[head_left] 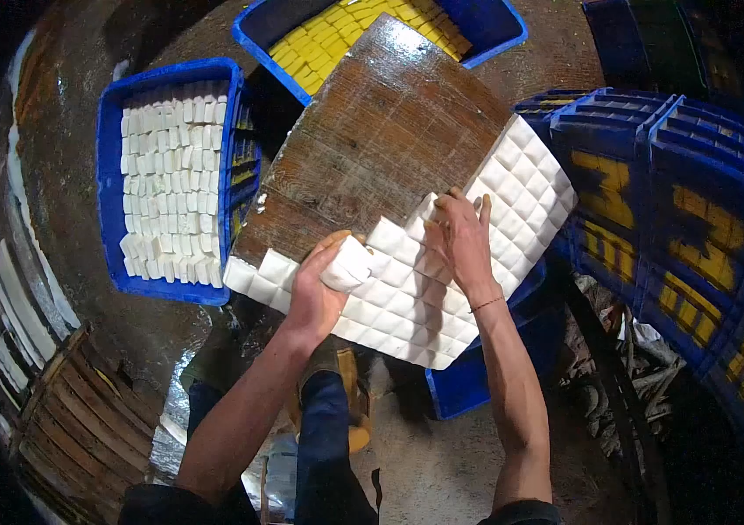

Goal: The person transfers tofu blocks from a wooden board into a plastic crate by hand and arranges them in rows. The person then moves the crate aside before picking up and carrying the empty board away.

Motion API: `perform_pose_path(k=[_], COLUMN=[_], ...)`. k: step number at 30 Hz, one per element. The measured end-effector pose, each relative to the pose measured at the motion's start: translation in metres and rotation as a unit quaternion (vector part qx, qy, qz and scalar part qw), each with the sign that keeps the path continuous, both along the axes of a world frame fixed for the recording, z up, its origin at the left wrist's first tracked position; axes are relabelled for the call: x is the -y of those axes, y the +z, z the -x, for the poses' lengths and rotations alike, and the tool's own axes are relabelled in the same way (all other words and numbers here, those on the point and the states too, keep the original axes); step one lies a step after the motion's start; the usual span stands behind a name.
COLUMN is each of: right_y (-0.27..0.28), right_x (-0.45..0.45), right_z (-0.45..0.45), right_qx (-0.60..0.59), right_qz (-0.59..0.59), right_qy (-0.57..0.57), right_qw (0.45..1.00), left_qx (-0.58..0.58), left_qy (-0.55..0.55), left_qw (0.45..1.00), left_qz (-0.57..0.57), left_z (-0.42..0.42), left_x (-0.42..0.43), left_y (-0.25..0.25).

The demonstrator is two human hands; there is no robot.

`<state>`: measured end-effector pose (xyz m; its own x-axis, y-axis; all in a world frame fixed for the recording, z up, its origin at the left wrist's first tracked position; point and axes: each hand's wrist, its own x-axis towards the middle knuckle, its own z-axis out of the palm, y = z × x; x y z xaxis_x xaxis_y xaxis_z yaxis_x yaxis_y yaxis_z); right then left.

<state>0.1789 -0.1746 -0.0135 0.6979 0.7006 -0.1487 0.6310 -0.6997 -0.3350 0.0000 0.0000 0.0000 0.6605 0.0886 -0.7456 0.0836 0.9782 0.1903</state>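
Note:
White tofu, scored into small squares, covers the near and right side of a wet wooden board (pixel 381 122). My left hand (pixel 315 293) is closed around white tofu blocks (pixel 348 265), held just above the near rows; how many pieces are in it I cannot tell. Further right, my right hand (pixel 466 236) reaches over the cut tofu (pixel 403 306), fingers bent around a tofu block (pixel 423 214) at the edge of the remaining rows. That block looks slightly tilted, and the fingers partly hide it. A few white crumbs lie on the board's left edge.
Left of the board, a blue crate (pixel 108 188) holds rows of white tofu blocks. Behind it, another blue crate (pixel 258 39) holds yellow blocks. Stacked blue crates (pixel 604 188) with yellow lettering stand at right. Part of a blue container (pixel 459 385) shows under the board. Wooden slats (pixel 74 429) lie lower left.

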Motion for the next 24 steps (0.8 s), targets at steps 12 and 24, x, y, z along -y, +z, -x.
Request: perform_pose_path(k=[12, 24], right_y=[0.015, 0.006], right_x=[-0.002, 0.003], right_z=[0.02, 0.008], right_qx=[-0.064, -0.313], right_qz=[0.077, 0.022], right_qy=[0.085, -0.022], right_qw=[0.991, 0.949], left_qx=[-0.052, -0.09], left_qy=[0.051, 0.049], left_qw=[0.997, 0.994], left_qz=[0.027, 0.045], left_z=[-0.001, 0.025], left_x=[-0.014, -0.035], left_y=[0.021, 0.04])
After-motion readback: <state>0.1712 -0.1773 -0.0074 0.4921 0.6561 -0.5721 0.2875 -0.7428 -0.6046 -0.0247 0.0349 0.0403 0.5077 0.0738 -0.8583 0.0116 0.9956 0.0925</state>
